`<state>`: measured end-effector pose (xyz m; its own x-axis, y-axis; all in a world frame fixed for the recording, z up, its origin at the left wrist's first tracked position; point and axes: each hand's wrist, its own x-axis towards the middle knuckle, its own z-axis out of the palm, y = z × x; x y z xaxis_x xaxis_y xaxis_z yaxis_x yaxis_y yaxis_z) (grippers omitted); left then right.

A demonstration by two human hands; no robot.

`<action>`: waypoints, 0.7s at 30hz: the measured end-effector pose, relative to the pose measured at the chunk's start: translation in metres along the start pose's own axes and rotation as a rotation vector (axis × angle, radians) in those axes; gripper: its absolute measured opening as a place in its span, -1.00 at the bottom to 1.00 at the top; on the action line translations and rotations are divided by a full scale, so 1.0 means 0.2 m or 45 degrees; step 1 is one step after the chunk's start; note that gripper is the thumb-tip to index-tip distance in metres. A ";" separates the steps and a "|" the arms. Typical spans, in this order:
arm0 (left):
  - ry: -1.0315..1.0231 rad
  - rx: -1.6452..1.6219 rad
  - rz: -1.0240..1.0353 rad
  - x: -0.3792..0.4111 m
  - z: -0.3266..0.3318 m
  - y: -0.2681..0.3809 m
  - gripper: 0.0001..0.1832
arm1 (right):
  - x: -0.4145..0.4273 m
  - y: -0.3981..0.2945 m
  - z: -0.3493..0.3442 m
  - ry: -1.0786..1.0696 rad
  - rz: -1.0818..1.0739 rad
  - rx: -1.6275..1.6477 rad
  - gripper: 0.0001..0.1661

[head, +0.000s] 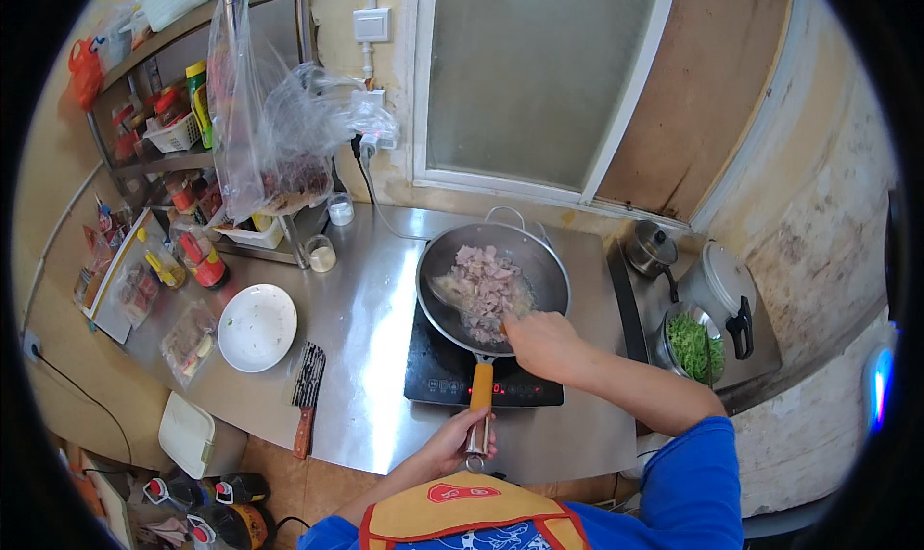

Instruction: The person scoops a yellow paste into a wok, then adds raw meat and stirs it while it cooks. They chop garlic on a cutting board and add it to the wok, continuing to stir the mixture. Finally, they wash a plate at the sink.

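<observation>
A wok [440,258] holding pale pieces of sliced meat [484,283] sits on a black induction cooker [440,377], whose panel shows lit red marks. My left hand [462,434] grips the end of the wok's long handle [481,390], which is yellow and metal and points towards me. Over the wok's near right rim is my right hand [545,344], closed around a cooking utensil; a bit of its orange-brown handle [504,327] shows. The utensil's head seems to lie among the meat on the left, but its exact shape is unclear.
Left on the steel counter are a white plate [258,328], a cleaver [307,395], a bagged item [189,341] and sauce bottles [198,250]. A shelf rack [162,164] stands behind them. On the right, a metal bowl of shredded greens [693,344] sits near a lidded saucepan [651,247] and pressure cooker [722,279].
</observation>
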<state>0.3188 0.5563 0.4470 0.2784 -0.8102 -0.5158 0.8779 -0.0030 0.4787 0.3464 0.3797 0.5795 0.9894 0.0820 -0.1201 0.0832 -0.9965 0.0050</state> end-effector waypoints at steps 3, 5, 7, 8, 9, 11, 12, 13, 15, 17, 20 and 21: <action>0.021 0.026 -0.009 0.01 0.01 0.01 -0.70 | 0.16 0.19 0.12 -0.010 0.221 0.008 -0.75; 0.043 0.014 -0.012 0.01 0.02 0.01 -0.70 | 0.17 0.41 0.09 0.011 0.396 0.145 -0.65; 0.047 -0.006 -0.004 0.00 0.00 0.01 -0.70 | 0.09 0.53 -0.18 -0.275 0.458 0.320 -0.60; 0.033 -0.018 0.001 -0.01 -0.01 0.02 -0.70 | 0.03 0.56 -0.31 -0.391 0.508 0.327 -0.59; 0.017 -0.025 0.008 -0.01 -0.02 0.02 -0.70 | -0.02 0.57 -0.43 -0.503 0.562 0.332 -0.57; 0.001 -0.044 0.009 -0.02 -0.02 0.02 -0.70 | -0.09 0.55 -0.56 -0.570 0.448 0.112 -0.58; 0.021 -0.033 0.010 -0.03 -0.01 0.02 -0.70 | -0.11 0.55 -0.57 -0.533 0.299 -0.010 -0.61; 0.042 -0.024 0.012 -0.03 0.00 0.03 -0.70 | -0.12 0.52 -0.57 -0.536 0.280 -0.160 -0.63; 0.048 -0.024 0.020 -0.03 0.00 0.03 -0.71 | -0.10 0.39 -0.53 -0.537 0.228 -0.461 -0.66; 0.053 -0.003 0.024 -0.02 0.01 0.02 -0.72 | -0.06 0.34 -0.35 -0.508 0.299 -0.643 -0.75; 0.082 -0.006 0.022 -0.03 0.04 0.03 -0.73 | -0.02 0.38 -0.28 -0.374 0.341 -0.697 -0.80; 0.071 -0.008 0.029 -0.02 0.04 0.03 -0.73 | -0.01 0.38 -0.30 -0.269 0.284 -0.705 -0.82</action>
<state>0.3201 0.5558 0.4573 0.3199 -0.7759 -0.5438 0.8734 0.0190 0.4867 0.3571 0.3037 0.6391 0.9499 -0.1879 -0.2498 -0.0171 -0.8292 0.5586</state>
